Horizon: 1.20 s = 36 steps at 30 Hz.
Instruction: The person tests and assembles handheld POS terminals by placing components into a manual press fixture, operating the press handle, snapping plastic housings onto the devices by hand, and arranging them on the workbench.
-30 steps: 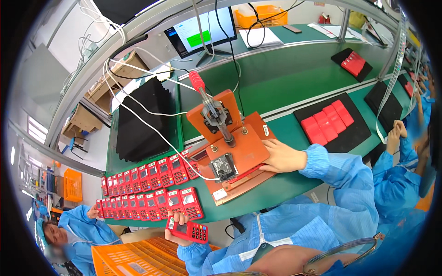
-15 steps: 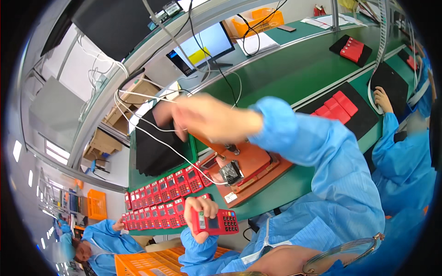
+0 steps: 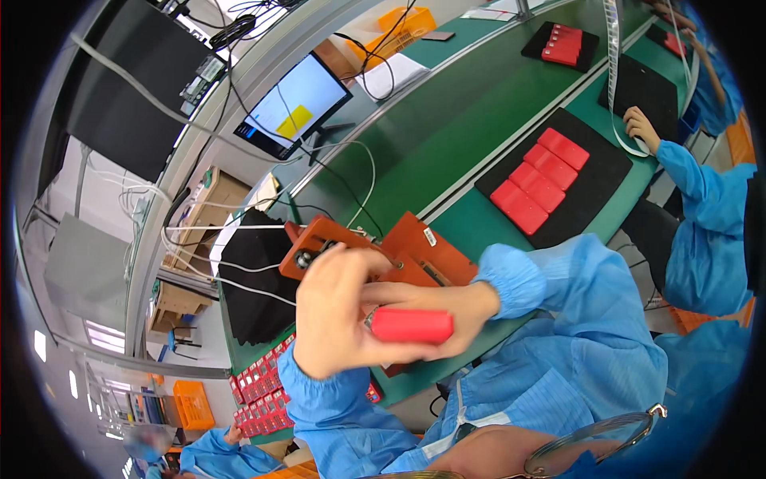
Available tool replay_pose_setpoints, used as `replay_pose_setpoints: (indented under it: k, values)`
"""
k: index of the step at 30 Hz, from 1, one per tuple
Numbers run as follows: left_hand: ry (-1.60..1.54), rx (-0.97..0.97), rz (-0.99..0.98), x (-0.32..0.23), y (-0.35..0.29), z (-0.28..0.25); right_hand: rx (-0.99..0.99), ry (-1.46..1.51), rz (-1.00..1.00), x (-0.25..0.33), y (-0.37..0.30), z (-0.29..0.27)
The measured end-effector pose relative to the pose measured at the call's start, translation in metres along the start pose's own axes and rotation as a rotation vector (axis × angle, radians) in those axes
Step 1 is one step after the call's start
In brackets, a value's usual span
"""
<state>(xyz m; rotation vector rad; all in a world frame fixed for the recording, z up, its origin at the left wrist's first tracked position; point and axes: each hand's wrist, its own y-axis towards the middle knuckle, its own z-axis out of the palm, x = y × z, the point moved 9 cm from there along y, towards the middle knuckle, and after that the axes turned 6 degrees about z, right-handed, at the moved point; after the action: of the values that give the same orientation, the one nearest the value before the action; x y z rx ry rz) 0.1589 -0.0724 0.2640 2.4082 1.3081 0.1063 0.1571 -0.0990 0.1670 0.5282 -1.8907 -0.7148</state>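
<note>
A red handheld card terminal (image 3: 411,326) is turned edge-on in front of me, its keypad face out of sight. My left hand (image 3: 331,315) closes around its left end, the thumb stretched along its lower side. Just behind it, my right hand (image 3: 447,307) reaches across from the right, close to the terminal; its fingers are hidden behind the left hand and the terminal. Beyond both hands stands an orange-brown test fixture (image 3: 419,247), partly covered by them. A black knob (image 3: 303,259) shows on its left part.
Rows of red terminals (image 3: 259,379) lie at the left on the green bench, below a black cloth (image 3: 259,295). Red covers (image 3: 531,184) rest on a black mat at right. A monitor (image 3: 295,104) and loose cables stand behind. A co-worker's hand (image 3: 641,128) is at far right.
My right hand has come down and back from the fixture's upper left. My left hand has lifted the terminal, turned it edge-on and brought it beside the right. The view has shifted.
</note>
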Motion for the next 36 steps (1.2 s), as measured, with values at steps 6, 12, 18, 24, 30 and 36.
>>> replay_pose_setpoints:
  k: [6,12,18,24,30,36]
  values:
    - [-0.227,0.09,-0.005,0.006,-0.01,0.021,-0.596,-0.208,0.841,-0.055,-0.192,-0.213]
    - [-0.07,-0.22,0.022,0.007,-0.009,-0.006,-0.57,-0.898,1.043,-0.077,-0.465,-0.428]
    - [0.267,-0.67,-0.237,0.133,-0.005,-0.108,-0.565,-1.338,1.507,-0.116,-0.476,-0.409]
    - [0.36,-1.035,-0.299,0.15,-0.165,-0.064,-0.6,-1.331,1.631,-0.099,-0.479,-0.376]
    - [0.5,-0.401,-0.91,0.283,-0.292,0.003,-0.66,-1.352,1.627,-0.096,-0.491,-0.376]
    - [0.648,0.272,-0.992,0.325,-0.274,0.013,-0.523,-1.38,1.315,-0.088,-0.365,-0.329]
